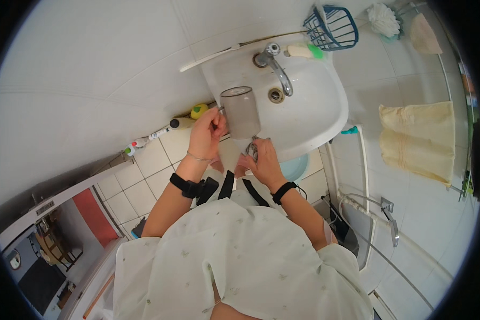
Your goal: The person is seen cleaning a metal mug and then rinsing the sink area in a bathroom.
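Left fingers [218, 128] grip the jug [241, 114], just rightward — right fingers [263, 147] clutch something silvery [252, 151].

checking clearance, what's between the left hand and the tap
In the head view, the jug lies between the left hand and the tap, with bare sink between jug and tap.

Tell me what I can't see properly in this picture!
All in the head view:
Silvery thing: small and partly covered by the right hand, so I can't tell what it is.
See-through container: the left hand hides part of its side.
Pale blue basin: partly hidden by the sink.
Drain: too small to see inside.
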Tool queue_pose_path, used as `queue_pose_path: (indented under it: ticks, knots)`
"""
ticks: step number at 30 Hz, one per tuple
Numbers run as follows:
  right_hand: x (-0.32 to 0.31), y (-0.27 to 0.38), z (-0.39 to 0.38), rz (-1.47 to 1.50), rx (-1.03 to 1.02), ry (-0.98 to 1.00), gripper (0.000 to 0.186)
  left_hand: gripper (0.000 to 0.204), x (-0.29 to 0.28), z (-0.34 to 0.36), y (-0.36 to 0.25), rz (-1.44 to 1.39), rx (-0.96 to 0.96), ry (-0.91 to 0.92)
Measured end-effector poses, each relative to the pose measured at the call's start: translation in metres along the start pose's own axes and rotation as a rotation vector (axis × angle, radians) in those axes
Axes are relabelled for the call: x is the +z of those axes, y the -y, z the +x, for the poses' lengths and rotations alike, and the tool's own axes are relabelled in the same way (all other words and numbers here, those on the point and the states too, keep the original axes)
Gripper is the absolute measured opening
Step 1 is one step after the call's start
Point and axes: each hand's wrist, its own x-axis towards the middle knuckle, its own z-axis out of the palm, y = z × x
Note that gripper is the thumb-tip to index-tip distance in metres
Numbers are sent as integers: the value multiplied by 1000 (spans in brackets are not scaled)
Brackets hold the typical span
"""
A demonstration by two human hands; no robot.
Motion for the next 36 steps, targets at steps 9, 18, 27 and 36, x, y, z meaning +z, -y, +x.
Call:
queue_pose_path:
  ticks: [9, 18, 27, 36]
  knots:
    - [-129, -126, -6, -561, -57, -105, 40, 29, 3, -6, -1, 75, -12, -29]
    - [-114, -156, 52, -776, 161, 11, 20, 29, 16, -6, 8, 79, -24, -25]
    - [17, -45, 39, -106, 81, 182, 22, 30, 21, -14, 0, 66, 31, -68]
    - [-120, -191, 82, -965, 41, 465, 31, 29, 32, -13, 3, 78, 49, -61]
